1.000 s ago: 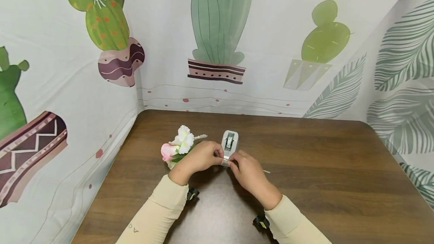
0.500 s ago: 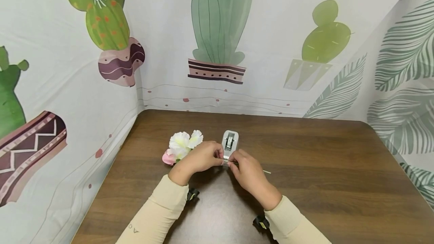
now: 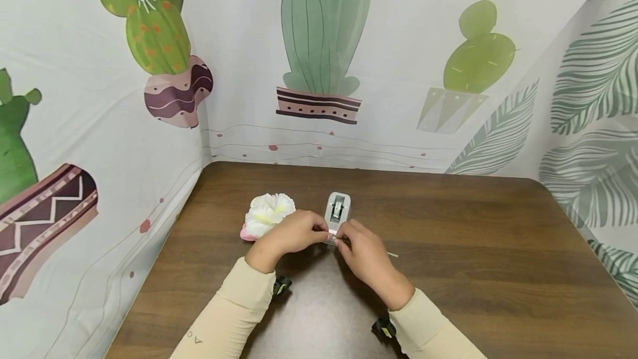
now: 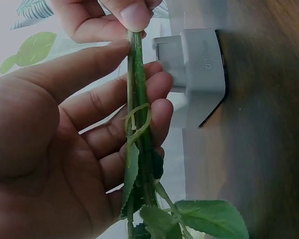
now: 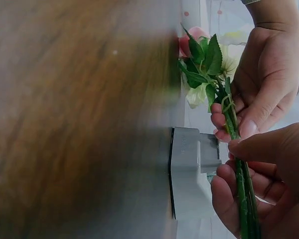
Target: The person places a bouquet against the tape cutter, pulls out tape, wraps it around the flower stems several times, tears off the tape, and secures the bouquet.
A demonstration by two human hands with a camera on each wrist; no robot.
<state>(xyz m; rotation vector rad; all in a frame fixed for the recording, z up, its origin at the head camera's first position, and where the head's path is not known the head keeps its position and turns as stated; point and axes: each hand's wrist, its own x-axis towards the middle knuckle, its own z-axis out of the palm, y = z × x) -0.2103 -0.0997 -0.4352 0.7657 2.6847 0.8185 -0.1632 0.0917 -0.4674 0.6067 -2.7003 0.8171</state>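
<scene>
Grey plastic tape dispenser reads "del…", rest hidden. Both left hand and right hand fingers pinch the thin green flower stems; the white-pink blooms rolled lower since before.

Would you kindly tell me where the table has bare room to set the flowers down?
The table lies bare right of the right hand and behind the tape dispenser. It is crowded where the left hand holds the flowers.

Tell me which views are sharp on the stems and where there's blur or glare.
Left wrist view: stems and left hand sharp, tape dispenser slightly soft. Right wrist view: table heavily blurred, stems fairly clear, bright backdrop washes out behind the flowers. Head view: evenly lit, wide-angle curvature, white bloom a bit overexposed.
</scene>
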